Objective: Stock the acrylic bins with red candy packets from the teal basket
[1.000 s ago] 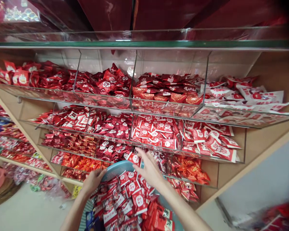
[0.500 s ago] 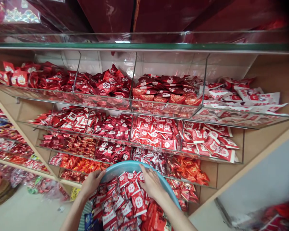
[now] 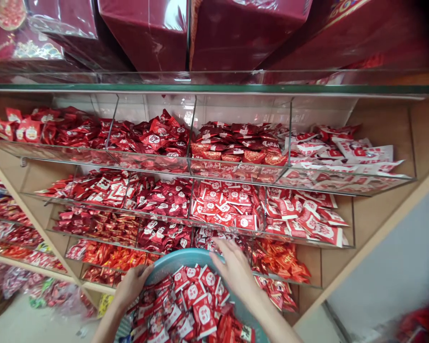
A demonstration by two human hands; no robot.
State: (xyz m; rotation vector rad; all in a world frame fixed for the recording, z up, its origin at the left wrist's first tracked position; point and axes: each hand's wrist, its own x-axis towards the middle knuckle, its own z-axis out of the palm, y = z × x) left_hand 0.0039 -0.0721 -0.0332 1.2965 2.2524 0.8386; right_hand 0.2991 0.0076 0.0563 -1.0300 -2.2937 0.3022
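Observation:
A light blue plastic basket point(image 3: 186, 255) full of small red and white candy packets point(image 3: 203, 312) is at the bottom middle of the head view. My left hand point(image 3: 130, 288) is closed on its left rim, thumb on top. Over the far right rim, my right hand point(image 3: 234, 271) is open with fingers stretched forward, holding nothing that shows. Its fingertips are in front of a compartment of white and dark red packets point(image 3: 209, 238), partly hidden by the hand and the rim. Whether the fingertips touch those packets, I cannot tell.
Tiered glass-divided shelves point(image 3: 207, 166) hold many red packets in compartments. Orange packets point(image 3: 280, 259) lie right of my right hand. Large dark red boxes point(image 3: 143, 33) stand on the glass top shelf point(image 3: 214, 89). A wooden side panel point(image 3: 382, 209) bounds the right.
My right hand has left the inner side of the basket and moved up and forward over its rim. My left hand stays on the rim. The view has tilted slightly upward.

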